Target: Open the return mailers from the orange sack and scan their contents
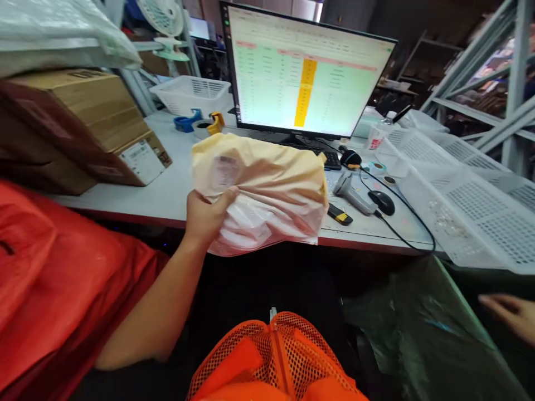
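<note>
My left hand (209,214) grips a pale yellow-white plastic mailing bag (276,195) by its left side, thumb on top and the other fingers hidden beneath. The crinkled bag is held up at the front edge of the desk, before the monitor. A printed label (226,170) shows on its upper left part. At the far right edge, partly out of view and a little blurred, my right hand (512,314) has its fingers stretched out and apart with nothing in them. It is beside a dark green plastic sack (430,317), below the desk's level.
A monitor (267,72) stands behind the bag. On the desk's right lie a barcode scanner (354,195), a mouse (382,203), a yellow-black cutter (340,214) and white plastic baskets (468,206). Cardboard boxes (92,117) and a red sack (75,273) occupy the left.
</note>
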Demonstrator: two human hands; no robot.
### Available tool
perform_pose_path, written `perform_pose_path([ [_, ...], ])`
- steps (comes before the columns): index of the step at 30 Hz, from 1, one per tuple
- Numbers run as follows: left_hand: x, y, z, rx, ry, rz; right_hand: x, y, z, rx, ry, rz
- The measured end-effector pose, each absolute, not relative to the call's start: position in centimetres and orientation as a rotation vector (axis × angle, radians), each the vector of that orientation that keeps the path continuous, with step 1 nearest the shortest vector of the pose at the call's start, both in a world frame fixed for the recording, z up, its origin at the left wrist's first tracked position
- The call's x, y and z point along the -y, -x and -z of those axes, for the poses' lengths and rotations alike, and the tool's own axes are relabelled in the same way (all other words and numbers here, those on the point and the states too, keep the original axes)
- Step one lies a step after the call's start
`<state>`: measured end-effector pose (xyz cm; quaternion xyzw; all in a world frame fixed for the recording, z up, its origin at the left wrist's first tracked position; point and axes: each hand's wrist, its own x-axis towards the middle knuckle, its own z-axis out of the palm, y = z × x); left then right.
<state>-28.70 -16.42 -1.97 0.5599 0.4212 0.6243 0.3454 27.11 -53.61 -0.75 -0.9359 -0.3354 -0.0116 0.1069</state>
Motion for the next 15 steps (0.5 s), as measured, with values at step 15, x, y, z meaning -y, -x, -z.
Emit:
perform_pose_path([
  [15,18.3,26.5,-2.7,-1.200,-1.731,-1.472,18.2,-12.1,1.1,1.404,2.709,0.035],
])
